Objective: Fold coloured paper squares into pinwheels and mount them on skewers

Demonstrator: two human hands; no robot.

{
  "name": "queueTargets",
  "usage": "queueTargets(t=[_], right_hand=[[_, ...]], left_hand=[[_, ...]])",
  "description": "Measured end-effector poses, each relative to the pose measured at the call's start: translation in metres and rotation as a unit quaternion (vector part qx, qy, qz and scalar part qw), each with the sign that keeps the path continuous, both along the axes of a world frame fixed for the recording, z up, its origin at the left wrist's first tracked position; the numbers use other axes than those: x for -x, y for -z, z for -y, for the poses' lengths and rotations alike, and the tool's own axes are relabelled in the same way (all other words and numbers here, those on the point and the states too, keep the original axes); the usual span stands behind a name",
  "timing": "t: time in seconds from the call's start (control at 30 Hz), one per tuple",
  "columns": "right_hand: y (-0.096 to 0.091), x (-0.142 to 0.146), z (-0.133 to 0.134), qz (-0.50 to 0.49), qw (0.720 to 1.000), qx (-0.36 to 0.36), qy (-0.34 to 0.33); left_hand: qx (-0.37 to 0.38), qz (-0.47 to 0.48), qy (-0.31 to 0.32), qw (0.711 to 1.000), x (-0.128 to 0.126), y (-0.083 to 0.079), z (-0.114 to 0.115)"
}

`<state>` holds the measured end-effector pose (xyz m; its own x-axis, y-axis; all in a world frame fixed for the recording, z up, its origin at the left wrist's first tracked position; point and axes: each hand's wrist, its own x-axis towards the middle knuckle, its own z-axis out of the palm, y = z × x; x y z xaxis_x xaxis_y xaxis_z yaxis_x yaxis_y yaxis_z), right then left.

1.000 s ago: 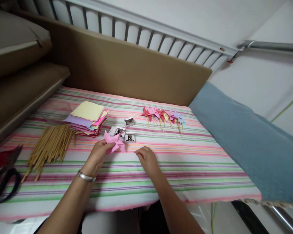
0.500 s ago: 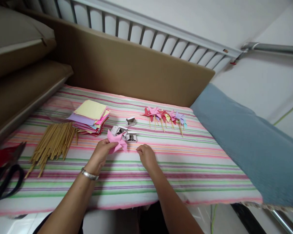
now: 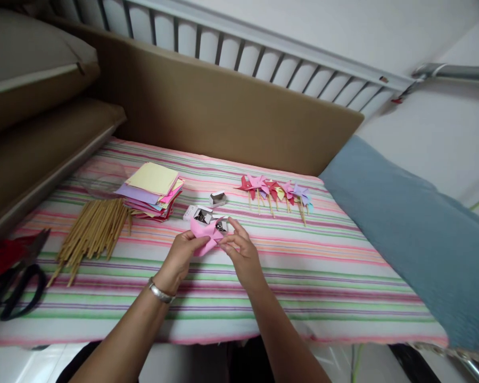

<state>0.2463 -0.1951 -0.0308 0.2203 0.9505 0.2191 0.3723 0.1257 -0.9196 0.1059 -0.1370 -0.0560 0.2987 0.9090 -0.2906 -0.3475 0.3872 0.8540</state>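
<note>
Pink paper pinwheel [image 3: 206, 234] sits pinched between both hands above the striped cloth [image 3: 303, 276]: the left hand [image 3: 182, 254] grips its lower edge from 7 o'clock, the right hand [image 3: 239, 250] nips its centre from 4 o'clock, equally close. Small pin boxes [image 3: 201, 214] lie just beyond at 12 o'clock, coloured paper squares [image 3: 151, 189] and sticks [image 3: 91, 231] at 10 o'clock, finished pinwheels [image 3: 275, 191] at 1 o'clock.

Head view, seemingly steep, downward, close
</note>
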Motion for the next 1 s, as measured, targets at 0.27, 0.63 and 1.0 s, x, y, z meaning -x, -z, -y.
queueTargets(t=[0.27,0.63,1.0], right_hand=[[0.008,-0.001,0.000,0.004,0.999,0.031,0.002],[0.014,-0.005,-0.003,-0.013,0.999,0.044,0.009],[0.014,-0.006,-0.005,-0.029,0.997,0.065,0.001]], left_hand=[[-0.025,0.032,0.019,0.999,-0.012,-0.002,0.012],[-0.016,0.052,0.049,0.997,-0.012,-0.001,0.012],[-0.020,0.045,0.056,0.997,-0.011,0.000,0.011]])
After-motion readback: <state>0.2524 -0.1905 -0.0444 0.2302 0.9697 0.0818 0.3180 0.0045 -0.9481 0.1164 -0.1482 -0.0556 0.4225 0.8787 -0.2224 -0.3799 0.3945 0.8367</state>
